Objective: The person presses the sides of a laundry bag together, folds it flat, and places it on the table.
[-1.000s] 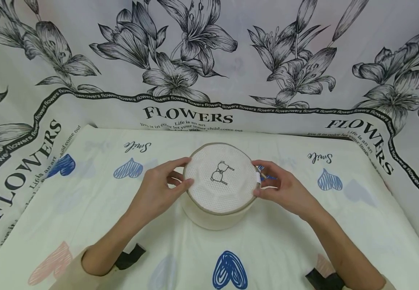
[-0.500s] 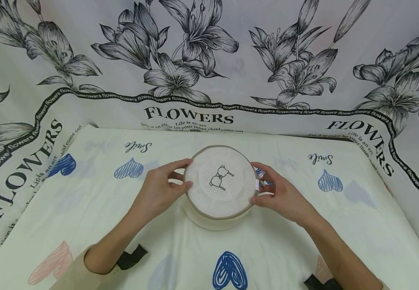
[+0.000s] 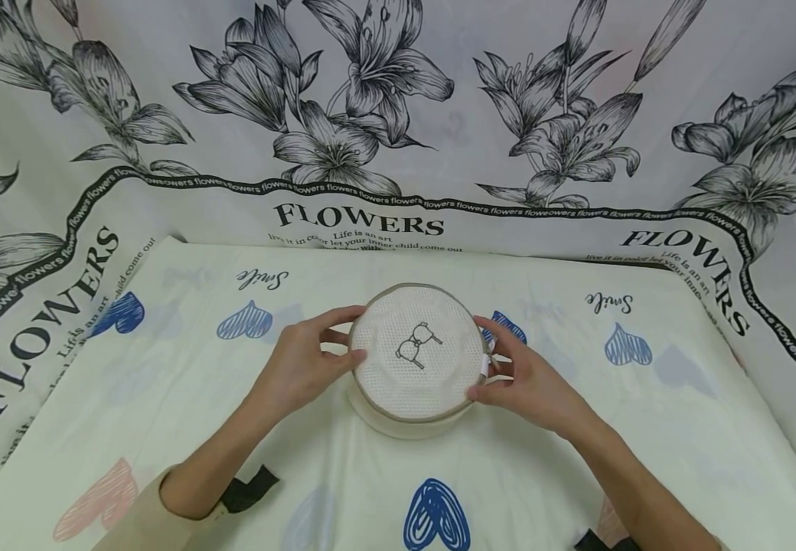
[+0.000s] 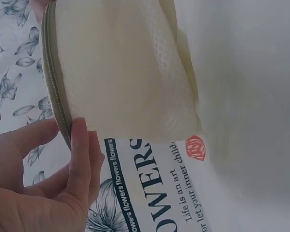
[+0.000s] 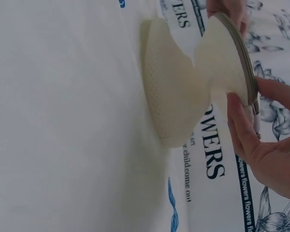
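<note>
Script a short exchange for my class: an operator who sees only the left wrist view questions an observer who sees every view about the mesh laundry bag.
Operator: I see the left hand pinching the mesh laundry bag at its zipper. What marks the top panel?
Observer: A black bra-shaped line drawing.
Operator: What is on the rim by the right hand?
Observer: The head view shows a small white tag there.

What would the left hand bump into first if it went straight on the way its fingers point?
Most likely the round mesh bag, whose zipped rim the left hand pinches. Beyond it, the right hand at the opposite edge probably comes next, though depth is unclear.
</note>
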`<control>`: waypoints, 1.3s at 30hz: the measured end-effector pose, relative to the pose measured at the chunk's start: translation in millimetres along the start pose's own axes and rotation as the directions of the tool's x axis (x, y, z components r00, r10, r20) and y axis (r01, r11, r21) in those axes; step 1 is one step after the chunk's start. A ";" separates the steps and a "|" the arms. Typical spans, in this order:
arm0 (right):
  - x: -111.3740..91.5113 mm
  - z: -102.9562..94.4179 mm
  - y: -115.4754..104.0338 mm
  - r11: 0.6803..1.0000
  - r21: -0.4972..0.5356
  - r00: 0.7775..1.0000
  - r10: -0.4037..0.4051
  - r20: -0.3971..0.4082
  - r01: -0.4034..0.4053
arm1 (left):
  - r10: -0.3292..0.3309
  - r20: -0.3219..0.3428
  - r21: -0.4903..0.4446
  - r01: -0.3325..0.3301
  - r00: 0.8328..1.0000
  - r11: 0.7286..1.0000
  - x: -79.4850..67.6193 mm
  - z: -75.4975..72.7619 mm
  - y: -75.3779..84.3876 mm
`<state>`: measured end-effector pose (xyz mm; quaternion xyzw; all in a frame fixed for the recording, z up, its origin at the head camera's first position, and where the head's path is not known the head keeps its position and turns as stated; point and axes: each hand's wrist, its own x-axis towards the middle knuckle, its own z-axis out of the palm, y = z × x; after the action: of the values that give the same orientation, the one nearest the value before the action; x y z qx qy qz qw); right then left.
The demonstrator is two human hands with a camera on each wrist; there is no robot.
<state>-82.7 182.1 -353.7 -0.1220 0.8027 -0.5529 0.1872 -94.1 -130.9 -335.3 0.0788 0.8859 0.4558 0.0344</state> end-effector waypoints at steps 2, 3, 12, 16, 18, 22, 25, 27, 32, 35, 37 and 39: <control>0.2 1.4 0.5 1.000 -0.008 1.000 0.005 0.002 -0.005 | -0.019 0.021 -0.011 0.019 1.000 1.000 0.0 0.6 -0.5; 0.3 1.9 0.6 1.000 -0.012 1.000 0.008 0.003 -0.008 | -0.028 0.030 -0.018 0.029 0.999 0.999 -0.1 0.8 -0.7; 1.7 3.7 0.2 0.998 -0.054 0.999 0.033 0.011 -0.032 | 0.009 0.017 -0.022 -0.008 1.000 1.000 0.9 1.5 -2.1; 2.6 4.5 1.5 0.996 -0.091 1.000 0.024 0.017 -0.022 | -0.005 0.007 -0.022 0.005 1.000 1.000 2.0 1.7 -2.7; 3.4 5.3 2.5 0.994 -0.105 1.000 0.026 0.011 -0.024 | -0.027 0.003 -0.022 0.027 1.000 0.999 2.6 1.8 -3.4; 5.5 8.8 5.1 0.991 -0.129 1.000 0.029 -0.002 -0.029 | -0.031 0.016 -0.012 0.031 0.999 0.999 2.7 1.7 -6.3; 6.4 12.0 7.3 0.986 -0.163 0.999 0.028 -0.021 -0.031 | -0.015 0.039 0.007 0.015 0.999 1.000 2.0 1.2 -9.0; 6.4 13.7 9.0 0.979 -0.202 0.999 0.027 -0.032 -0.033 | -0.011 0.062 0.018 0.010 0.998 1.000 1.6 1.0 -10.6; 5.9 16.3 10.7 0.959 -0.282 0.999 0.017 -0.034 -0.026 | -0.036 0.100 0.018 0.034 0.994 0.999 1.4 4.3 -14.4; 6.2 17.5 10.4 0.954 -0.299 0.999 0.011 -0.031 -0.020 | -0.043 0.097 0.029 0.041 0.994 0.999 1.1 6.9 -15.6; 6.4 18.3 10.4 0.952 -0.306 0.999 0.012 -0.030 -0.021 | -0.049 0.095 0.039 0.045 0.994 0.998 0.7 8.1 -16.0; 6.6 19.0 11.0 0.949 -0.315 1.000 0.011 -0.026 -0.019 | -0.043 0.099 0.040 0.039 0.994 0.998 0.0 8.8 -17.1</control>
<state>-80.3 167.4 -371.2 -0.1376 0.8837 -0.4177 0.1600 -94.8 -133.6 -354.3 0.0840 0.8931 0.4334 0.0864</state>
